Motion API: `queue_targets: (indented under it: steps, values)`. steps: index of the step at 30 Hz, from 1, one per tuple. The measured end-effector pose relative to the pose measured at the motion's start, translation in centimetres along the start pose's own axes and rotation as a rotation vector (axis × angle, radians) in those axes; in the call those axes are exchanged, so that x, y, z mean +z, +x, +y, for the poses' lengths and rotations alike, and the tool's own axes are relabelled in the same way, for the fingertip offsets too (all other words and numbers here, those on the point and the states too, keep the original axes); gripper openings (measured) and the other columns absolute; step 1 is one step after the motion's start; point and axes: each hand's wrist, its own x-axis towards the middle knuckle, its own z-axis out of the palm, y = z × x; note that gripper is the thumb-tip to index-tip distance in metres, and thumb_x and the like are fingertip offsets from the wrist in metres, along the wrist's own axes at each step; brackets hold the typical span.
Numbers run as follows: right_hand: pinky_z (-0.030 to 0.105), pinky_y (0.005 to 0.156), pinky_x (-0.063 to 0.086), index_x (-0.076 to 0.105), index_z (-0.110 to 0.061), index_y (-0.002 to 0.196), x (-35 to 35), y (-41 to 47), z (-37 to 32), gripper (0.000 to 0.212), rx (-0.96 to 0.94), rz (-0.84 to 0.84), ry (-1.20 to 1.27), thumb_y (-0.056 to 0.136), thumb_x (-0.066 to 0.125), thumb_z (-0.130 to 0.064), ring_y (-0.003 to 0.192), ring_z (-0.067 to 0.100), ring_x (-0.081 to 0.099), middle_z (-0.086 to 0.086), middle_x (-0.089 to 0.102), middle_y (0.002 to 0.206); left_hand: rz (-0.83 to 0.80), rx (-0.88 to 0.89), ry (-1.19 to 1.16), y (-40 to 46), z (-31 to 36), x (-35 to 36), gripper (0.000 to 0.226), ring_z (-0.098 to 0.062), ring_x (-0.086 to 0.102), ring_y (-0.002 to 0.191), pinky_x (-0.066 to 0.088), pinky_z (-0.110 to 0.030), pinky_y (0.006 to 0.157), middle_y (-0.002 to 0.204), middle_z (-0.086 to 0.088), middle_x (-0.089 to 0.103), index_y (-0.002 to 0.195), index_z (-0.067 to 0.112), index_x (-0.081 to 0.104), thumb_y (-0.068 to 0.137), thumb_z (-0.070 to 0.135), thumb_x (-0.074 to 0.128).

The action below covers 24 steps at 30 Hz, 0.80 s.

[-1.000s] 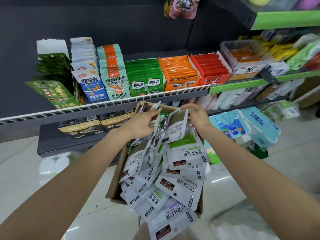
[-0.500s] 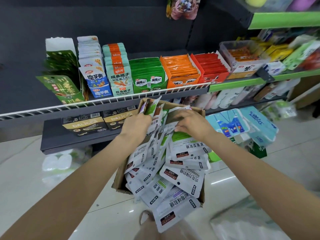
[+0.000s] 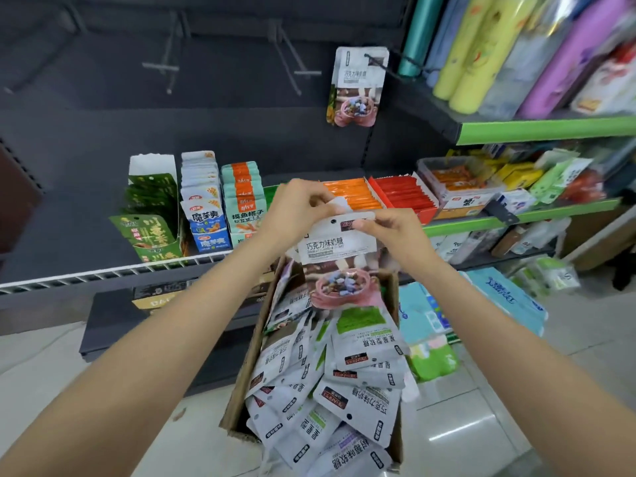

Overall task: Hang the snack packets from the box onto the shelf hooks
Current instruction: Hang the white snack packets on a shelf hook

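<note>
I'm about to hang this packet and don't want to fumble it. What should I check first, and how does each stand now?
1. Held packet gripped by both hands, left hand and right hand: ok.
2. Its hang hole uncovered: ok.
3. Packet upright, front facing you: ok.
4. Free hooks on the back panel: ok.
5. Matching hung packet marks its hook: ok.
6. Room left on that hook: cannot tell.

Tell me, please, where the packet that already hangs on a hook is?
The hung packet is upper centre-right in the head view, on the dark back panel, beside the rolls.
</note>
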Motion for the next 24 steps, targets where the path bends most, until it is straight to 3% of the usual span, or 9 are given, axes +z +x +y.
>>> queue_targets:
  steps: [2, 4, 6, 8, 12, 15, 18, 21, 24]
  values:
    - [0.031, 0.065, 0.039, 0.065, 0.009, 0.081, -0.5, 0.8, -0.3, 0.043, -0.047, 0.113, 0.043, 0.08, 0.069, -0.034, 0.063, 0.024, 0.051, 0.04, 0.058, 0.085, 0.036, 0.002, -0.107, 1.4, 1.2, -0.5, 0.008, 0.006, 0.059, 0.062, 0.044, -0.015, 0.063, 0.061, 0.016, 0.064, 0.079, 0.02, 0.068, 0.081, 0.027, 0.072]
    - [0.032, 0.064, 0.041, 0.065, 0.01, 0.083, -1.5, 1.6, -0.9, 0.045, -0.073, 0.18, 0.081, 0.08, 0.068, -0.035, 0.065, 0.029, 0.053, 0.039, 0.057, 0.089, 0.025, -0.003, -0.156, 2.6, 1.9, -1.1, 0.006, 0.005, 0.062, 0.068, 0.048, -0.019, 0.07, 0.063, 0.018, 0.065, 0.079, 0.026, 0.066, 0.083, 0.027, 0.071]
    - [0.03, 0.063, 0.046, 0.072, -0.003, 0.084, -2.9, 2.5, -1.4, 0.017, -0.065, 0.218, 0.111, 0.086, 0.066, -0.018, 0.068, 0.027, 0.061, 0.021, 0.069, 0.082, 0.015, -0.024, -0.138, 3.7, 2.0, -1.4, 0.006, -0.004, 0.065, 0.081, 0.052, -0.031, 0.083, 0.077, 0.016, 0.068, 0.08, 0.026, 0.068, 0.085, 0.027, 0.068]
    - [0.025, 0.064, 0.049, 0.073, -0.015, 0.085, -4.3, 3.4, -1.8, 0.011, -0.065, 0.22, 0.134, 0.087, 0.063, -0.01, 0.071, 0.01, 0.065, -0.006, 0.073, 0.074, 0.036, -0.054, -0.123, 4.8, 2.3, -1.6, 0.008, -0.009, 0.066, 0.085, 0.052, -0.036, 0.088, 0.08, 0.012, 0.069, 0.08, 0.024, 0.069, 0.087, 0.024, 0.066]
    - [0.013, 0.066, 0.049, 0.071, -0.014, 0.091, -6.7, 6.1, -2.2, 0.014, -0.099, 0.201, 0.147, 0.088, 0.061, -0.006, 0.073, -0.002, 0.066, -0.017, 0.072, 0.072, 0.099, -0.062, -0.083, 7.6, 4.4, -1.1, 0.01, -0.006, 0.062, 0.08, 0.051, -0.019, 0.075, 0.08, 0.011, 0.067, 0.081, 0.021, 0.069, 0.089, 0.019, 0.064]
    - [0.025, 0.066, 0.046, 0.072, -0.013, 0.079, -8.6, 8.5, -2.0, 0.014, -0.078, 0.221, 0.146, 0.088, 0.062, -0.009, 0.073, 0.01, 0.061, 0.003, 0.072, 0.076, 0.223, -0.064, 0.02, 9.8, 6.1, -0.7, 0.012, -0.001, 0.056, 0.07, 0.038, -0.003, 0.056, 0.076, 0.009, 0.065, 0.082, 0.014, 0.071, 0.089, 0.014, 0.06]
    - [0.032, 0.066, 0.04, 0.066, -0.001, 0.074, -10.7, 11.2, -1.2, 0.019, -0.004, 0.284, 0.174, 0.089, 0.061, -0.012, 0.073, 0.017, 0.052, 0.03, 0.063, 0.083, 0.364, -0.076, 0.099, 11.7, 6.7, -0.2, 0.014, -0.005, 0.056, 0.072, 0.041, -0.014, 0.064, 0.08, 0.002, 0.066, 0.087, 0.011, 0.07, 0.091, 0.012, 0.056]
    - [0.038, 0.062, 0.041, 0.067, -0.006, 0.086, -12.3, 14.1, -0.4, 0.015, 0.043, 0.291, 0.224, 0.09, 0.059, -0.018, 0.074, 0.021, 0.053, 0.031, 0.064, 0.09, 0.422, -0.104, 0.199, 13.6, 7.0, 0.6, 0.016, -0.014, 0.061, 0.079, 0.05, -0.029, 0.073, 0.088, -0.001, 0.068, 0.094, 0.011, 0.068, 0.094, 0.012, 0.051]
    - [0.038, 0.062, 0.038, 0.063, -0.008, 0.079, -13.2, 17.0, 0.0, 0.021, 0.027, 0.327, 0.184, 0.087, 0.058, -0.027, 0.072, 0.021, 0.051, 0.03, 0.063, 0.088, 0.43, -0.109, 0.385, 15.5, 7.2, 1.1, 0.018, -0.025, 0.062, 0.082, 0.053, -0.042, 0.074, 0.094, -0.007, 0.067, 0.096, 0.007, 0.064, 0.094, 0.006, 0.046]
